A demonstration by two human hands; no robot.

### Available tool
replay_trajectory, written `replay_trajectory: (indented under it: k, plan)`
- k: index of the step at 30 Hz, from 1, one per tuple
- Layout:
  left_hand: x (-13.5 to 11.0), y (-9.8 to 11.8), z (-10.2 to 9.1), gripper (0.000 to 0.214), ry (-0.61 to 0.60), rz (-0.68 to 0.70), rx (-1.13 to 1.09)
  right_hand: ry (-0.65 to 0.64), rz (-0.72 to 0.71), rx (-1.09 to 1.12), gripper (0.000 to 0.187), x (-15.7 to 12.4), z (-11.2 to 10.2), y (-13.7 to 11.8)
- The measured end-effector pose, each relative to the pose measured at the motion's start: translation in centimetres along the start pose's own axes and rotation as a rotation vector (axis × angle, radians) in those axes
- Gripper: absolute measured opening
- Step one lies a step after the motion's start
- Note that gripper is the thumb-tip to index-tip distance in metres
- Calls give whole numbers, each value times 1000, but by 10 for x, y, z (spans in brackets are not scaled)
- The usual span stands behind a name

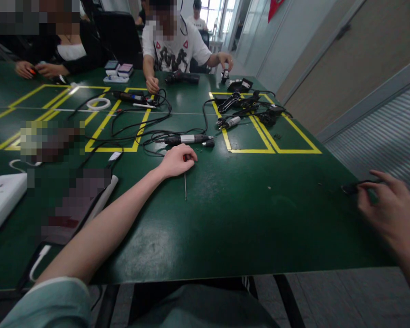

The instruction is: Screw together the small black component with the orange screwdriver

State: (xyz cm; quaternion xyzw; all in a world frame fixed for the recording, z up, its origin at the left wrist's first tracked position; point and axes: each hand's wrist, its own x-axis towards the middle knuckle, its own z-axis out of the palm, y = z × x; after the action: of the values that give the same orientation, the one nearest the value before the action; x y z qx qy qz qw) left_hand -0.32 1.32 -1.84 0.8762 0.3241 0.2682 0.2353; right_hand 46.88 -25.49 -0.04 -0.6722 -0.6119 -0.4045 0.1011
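My left hand rests on the green table with its fingers curled around a screwdriver. The screwdriver's thin metal shaft points toward me, and a bit of its red and black handle shows between the fingers. Just beyond that hand lie a grey and black electric screwdriver with a cable and a small black piece. At the table's right edge, my right hand pinches a dark, flat black part, partly hidden by the fingers and too blurred to name.
Black cables loop across the left middle of the table. Black parts and another electric screwdriver lie inside yellow tape outlines. A phone-like slab and white power strip lie left. Co-workers sit opposite.
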Motion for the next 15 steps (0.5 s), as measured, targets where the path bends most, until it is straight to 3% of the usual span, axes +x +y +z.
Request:
replay_trajectory:
  k: [15]
  plan:
    - [-1,0,0,20,3,-8,-6,-71,75,28,28,-5,2,0]
